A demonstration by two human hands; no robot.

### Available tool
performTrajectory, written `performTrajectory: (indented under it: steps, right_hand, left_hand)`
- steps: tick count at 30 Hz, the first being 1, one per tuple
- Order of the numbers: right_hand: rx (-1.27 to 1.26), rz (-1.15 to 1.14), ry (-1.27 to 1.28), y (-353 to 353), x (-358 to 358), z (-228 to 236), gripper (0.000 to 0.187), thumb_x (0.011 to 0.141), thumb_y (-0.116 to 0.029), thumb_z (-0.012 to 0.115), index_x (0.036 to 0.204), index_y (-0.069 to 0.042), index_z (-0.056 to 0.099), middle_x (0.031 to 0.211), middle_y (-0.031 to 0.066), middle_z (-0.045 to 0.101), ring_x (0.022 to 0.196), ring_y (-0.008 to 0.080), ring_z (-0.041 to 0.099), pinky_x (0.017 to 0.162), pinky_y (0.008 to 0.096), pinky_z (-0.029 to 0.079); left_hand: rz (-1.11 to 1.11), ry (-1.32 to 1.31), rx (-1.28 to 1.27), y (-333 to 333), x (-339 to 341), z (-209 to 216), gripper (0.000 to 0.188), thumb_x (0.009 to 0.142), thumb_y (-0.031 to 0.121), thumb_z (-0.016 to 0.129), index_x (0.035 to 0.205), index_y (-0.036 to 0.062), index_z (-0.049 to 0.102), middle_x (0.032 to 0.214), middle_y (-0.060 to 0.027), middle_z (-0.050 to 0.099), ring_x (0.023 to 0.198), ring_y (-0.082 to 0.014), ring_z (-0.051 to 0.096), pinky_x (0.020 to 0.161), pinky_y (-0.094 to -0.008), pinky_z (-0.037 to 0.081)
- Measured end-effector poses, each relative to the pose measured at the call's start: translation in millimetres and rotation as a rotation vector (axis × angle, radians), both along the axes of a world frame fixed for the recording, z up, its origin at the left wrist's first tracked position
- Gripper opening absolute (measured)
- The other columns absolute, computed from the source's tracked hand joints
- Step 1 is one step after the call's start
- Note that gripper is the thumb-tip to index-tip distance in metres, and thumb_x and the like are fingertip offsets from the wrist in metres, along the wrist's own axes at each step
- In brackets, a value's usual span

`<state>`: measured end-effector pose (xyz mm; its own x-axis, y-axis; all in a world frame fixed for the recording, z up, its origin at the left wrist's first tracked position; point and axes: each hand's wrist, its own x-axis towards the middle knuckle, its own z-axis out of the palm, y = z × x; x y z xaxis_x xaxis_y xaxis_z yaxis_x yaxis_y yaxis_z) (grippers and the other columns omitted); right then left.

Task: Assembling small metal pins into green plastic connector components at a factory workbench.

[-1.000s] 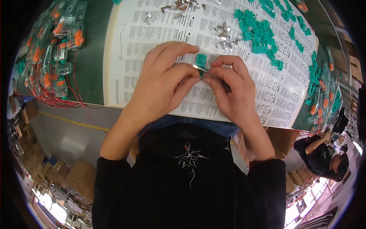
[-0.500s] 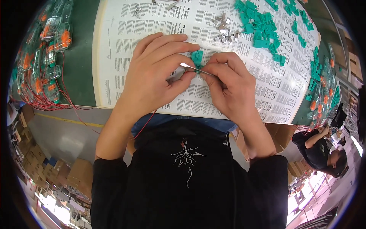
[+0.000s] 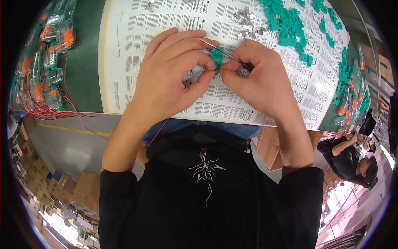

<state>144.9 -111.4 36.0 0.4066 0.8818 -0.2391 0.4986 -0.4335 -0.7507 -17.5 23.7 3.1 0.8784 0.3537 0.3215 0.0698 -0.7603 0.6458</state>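
My left hand (image 3: 172, 70) is closed in a pinch at a small green plastic clip (image 3: 216, 54), its other fingers curved above the paper. Closed around a thin screwdriver (image 3: 226, 53) is my right hand (image 3: 263, 74); the metal shaft slants up and left over the clip, its tip near my left fingers. My right thumb and forefinger meet at the clip's lower right edge, close to my left fingertips. What lies between the fingertips is mostly hidden. A red wire (image 3: 158, 132) hangs below my left wrist.
Printed paper (image 3: 141, 20) covers the table. Small metal pieces (image 3: 248, 25) lie beyond my right hand, beside a pile of green clips (image 3: 286, 29). Clear housings with orange parts and red wires (image 3: 54, 37) crowd the left; more (image 3: 350, 99) lie right. A person (image 3: 348, 159) works at far right.
My right hand has turned and shifted slightly up and right. The screwdriver's tip has swung upward, away from the clip's lower edge. My left hand keeps its pinch.
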Motion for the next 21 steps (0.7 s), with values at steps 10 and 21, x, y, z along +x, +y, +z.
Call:
performTrajectory:
  steps: [10,21]
  right_hand:
    - [0.212,0.015,0.033,-23.9,6.1,18.1,0.019,0.085,-0.004,0.076,0.103,-0.003,0.077,0.081,0.0074,0.062,0.072,0.018,0.059,0.066,0.0298,0.045]
    - [0.078,0.301,-0.478,-31.3,4.4,45.2,0.026,0.085,0.0,0.075,0.108,-0.009,0.079,0.077,0.006,0.061,0.06,0.0201,0.06,0.053,0.0319,0.046]
  left_hand:
    - [0.006,-0.017,-0.018,0.3,-4.4,-2.4,0.014,0.075,0.007,0.078,0.083,0.0112,0.067,0.12,-0.0001,0.074,0.122,-0.0257,0.063,0.107,-0.0417,0.041]
    - [0.003,0.003,-0.013,1.7,-4.4,-3.0,0.013,0.076,0.007,0.078,0.082,0.0114,0.067,0.122,0.0016,0.073,0.121,-0.0248,0.063,0.107,-0.0405,0.04]
